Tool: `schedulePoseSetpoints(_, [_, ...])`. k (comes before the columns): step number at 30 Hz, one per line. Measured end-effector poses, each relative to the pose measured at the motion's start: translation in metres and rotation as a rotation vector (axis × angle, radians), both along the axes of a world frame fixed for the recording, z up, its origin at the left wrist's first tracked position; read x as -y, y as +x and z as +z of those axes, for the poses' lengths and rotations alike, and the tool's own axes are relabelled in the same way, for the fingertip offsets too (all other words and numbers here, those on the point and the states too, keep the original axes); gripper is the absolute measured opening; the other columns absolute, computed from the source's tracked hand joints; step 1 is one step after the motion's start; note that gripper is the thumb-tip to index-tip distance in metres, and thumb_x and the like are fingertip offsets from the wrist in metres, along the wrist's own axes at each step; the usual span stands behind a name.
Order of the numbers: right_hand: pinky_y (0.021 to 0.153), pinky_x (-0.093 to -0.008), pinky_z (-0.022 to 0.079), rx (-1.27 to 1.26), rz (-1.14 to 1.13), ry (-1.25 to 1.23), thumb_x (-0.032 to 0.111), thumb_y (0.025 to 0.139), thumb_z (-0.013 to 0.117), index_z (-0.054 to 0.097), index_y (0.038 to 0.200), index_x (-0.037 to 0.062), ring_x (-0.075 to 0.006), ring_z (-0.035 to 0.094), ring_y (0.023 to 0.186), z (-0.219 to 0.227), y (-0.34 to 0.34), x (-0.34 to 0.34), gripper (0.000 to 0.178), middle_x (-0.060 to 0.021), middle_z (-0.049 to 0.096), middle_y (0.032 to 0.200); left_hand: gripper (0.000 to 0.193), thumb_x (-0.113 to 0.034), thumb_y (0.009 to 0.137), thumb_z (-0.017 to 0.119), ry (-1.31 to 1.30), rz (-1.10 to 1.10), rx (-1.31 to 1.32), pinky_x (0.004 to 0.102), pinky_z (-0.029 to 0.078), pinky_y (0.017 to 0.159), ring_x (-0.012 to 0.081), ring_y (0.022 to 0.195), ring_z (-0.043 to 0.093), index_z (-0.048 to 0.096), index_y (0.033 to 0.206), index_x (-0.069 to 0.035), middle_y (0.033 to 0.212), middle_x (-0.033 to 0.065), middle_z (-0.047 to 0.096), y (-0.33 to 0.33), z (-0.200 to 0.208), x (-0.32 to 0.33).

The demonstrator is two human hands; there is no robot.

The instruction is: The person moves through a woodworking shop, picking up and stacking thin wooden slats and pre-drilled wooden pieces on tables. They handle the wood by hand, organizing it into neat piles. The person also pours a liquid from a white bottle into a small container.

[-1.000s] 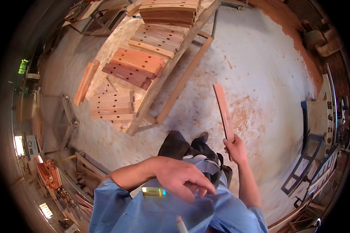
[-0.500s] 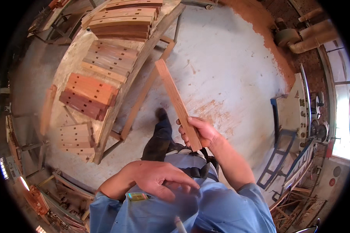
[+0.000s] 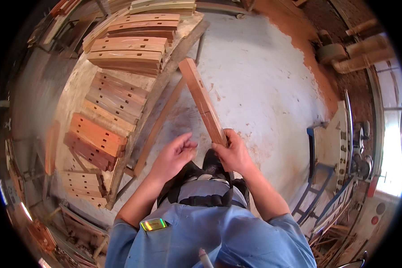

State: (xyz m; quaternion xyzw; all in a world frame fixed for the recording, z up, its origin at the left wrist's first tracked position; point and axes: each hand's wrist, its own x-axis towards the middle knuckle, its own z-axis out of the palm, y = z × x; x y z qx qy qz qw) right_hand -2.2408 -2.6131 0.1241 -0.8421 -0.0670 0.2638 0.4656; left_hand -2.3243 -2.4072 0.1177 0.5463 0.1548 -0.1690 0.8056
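the right hand [image 3: 233,152] gripped the wooden bar [image 3: 203,105] near its lower end, thumb over the near face; most of its length slanted up and to the left beyond the grip, and a short end ran below it. the left hand [image 3: 174,153] hung half open, fingers loosely bent, left of the bar and apart from it. the worktable [image 3: 190,37] bore stacks of slotted wooden pieces [image 3: 97,129]. whether a pocket held the shiny yellow packet [image 3: 153,224] at the shirt's chest could not be told.
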Motion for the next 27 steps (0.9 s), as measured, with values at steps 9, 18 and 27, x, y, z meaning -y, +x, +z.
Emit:
schedulePoseSetpoints(9, [0.077,-0.0347,0.051,0.122,0.518,0.15,0.016,0.086,0.066,0.053,0.121,-0.0023,-0.0238,0.063,0.09,0.015,0.072,0.011,0.042,-0.0163,0.064,0.106,0.033,-0.019,0.092,0.059,-0.111,0.533,-0.002,0.0342,0.053,0.083,0.0191,0.098,0.063,0.053,0.119,-0.001,0.116,0.012,0.062,0.062,-0.014,0.054])
schedulePoseSetpoints(18, [0.07,-0.028,0.052,-0.437,0.357,0.307,0.009,0.095,0.052,0.051,0.125,-0.0069,-0.0147,0.063,0.083,-0.011,0.155,0.074,0.033,-0.0119,0.065,0.107,0.039,-0.023,0.089,0.064,-0.151,0.85,0.114,0.039,0.051,0.093,0.0212,0.103,0.063,0.052,0.118,0.001,0.115,0.0135,0.063,0.061,-0.007,0.067])
schedulePoseSetpoints(27, [0.072,-0.0296,0.051,-0.259,0.544,0.332,0.018,0.09,0.063,0.057,0.118,-0.0018,-0.0153,0.062,0.084,-0.023,0.165,0.093,0.034,-0.0107,0.065,0.1,0.038,-0.015,0.089,0.06,-0.069,0.979,0.019,0.0407,0.051,0.095,0.0255,0.109,0.061,0.048,0.12,0.003,0.121,0.0175,0.06,0.064,-0.011,0.115])
